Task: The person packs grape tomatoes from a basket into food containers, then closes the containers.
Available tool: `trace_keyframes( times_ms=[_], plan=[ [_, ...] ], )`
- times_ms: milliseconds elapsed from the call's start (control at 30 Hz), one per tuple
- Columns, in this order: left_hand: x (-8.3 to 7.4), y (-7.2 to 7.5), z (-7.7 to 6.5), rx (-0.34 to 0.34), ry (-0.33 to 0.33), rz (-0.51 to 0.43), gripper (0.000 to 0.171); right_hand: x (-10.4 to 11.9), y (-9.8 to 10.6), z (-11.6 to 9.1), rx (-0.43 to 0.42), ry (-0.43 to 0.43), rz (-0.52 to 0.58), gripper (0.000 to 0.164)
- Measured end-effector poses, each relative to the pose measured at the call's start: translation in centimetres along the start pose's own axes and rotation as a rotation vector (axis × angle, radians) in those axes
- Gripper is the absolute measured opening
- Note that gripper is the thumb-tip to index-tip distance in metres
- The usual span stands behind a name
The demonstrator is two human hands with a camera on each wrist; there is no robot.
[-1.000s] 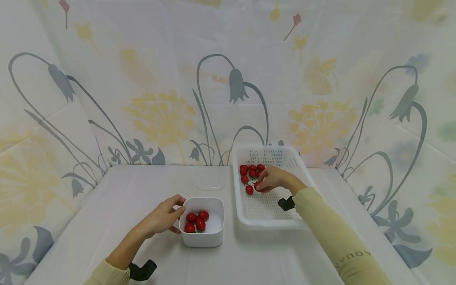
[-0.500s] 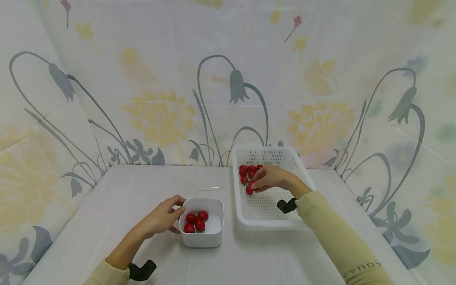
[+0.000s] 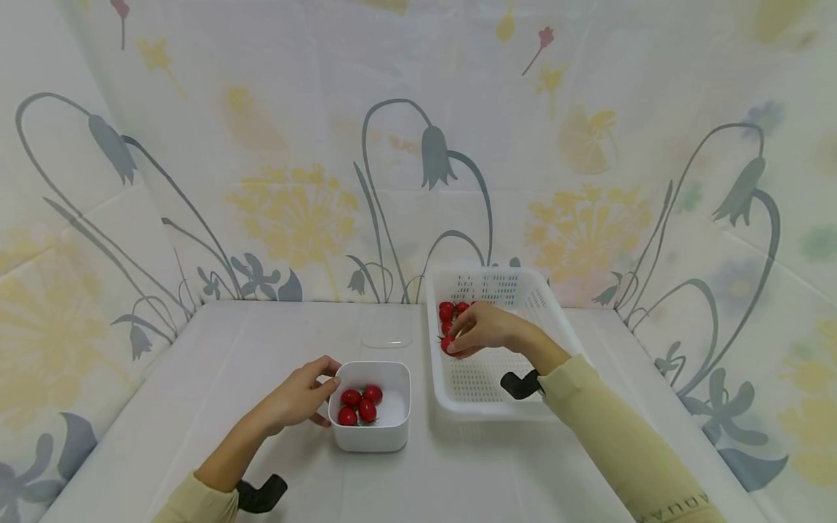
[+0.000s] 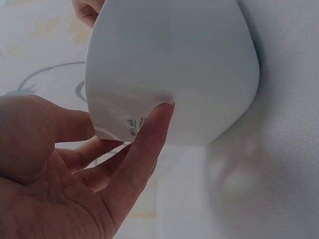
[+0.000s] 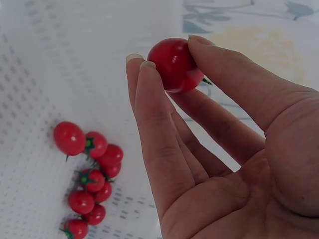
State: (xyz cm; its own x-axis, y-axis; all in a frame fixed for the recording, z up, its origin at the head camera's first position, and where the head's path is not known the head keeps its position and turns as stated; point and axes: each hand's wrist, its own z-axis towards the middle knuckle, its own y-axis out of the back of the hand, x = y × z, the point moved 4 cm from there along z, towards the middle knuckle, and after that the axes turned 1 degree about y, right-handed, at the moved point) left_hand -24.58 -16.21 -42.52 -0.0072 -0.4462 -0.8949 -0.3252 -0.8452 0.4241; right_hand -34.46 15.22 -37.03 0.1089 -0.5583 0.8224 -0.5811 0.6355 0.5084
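The right hand (image 3: pixel 487 330) pinches a round, glossy red cherry tomato (image 5: pixel 174 64) between thumb and fingertips, over the left part of a white perforated plastic basket (image 3: pixel 497 414) holding more red tomatoes (image 5: pixel 80 202). The left hand (image 3: pixel 294 396), fingers relaxed and spread, touches a white, round-cornered container (image 3: pixel 373 439) on the desk (image 3: pixel 327 487), four tomatoes (image 3: pixel 368 411) inside.
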Motion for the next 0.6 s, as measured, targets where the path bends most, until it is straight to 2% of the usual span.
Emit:
trace_keyframes(
  times_ms=[300, 600],
  plan=[
    [0.0, 0.0, 0.0, -0.001, 0.004, -0.001, 0.026, 2.1, -1.0, -1.4, 0.010, 0.043, 0.010, 0.026],
    [-0.1, 0.0, 0.0, -0.001, 0.006, 0.003, 0.027, 3.5, -2.7, -1.8, 0.034, 0.088, -0.002, 0.022]
  ],
)
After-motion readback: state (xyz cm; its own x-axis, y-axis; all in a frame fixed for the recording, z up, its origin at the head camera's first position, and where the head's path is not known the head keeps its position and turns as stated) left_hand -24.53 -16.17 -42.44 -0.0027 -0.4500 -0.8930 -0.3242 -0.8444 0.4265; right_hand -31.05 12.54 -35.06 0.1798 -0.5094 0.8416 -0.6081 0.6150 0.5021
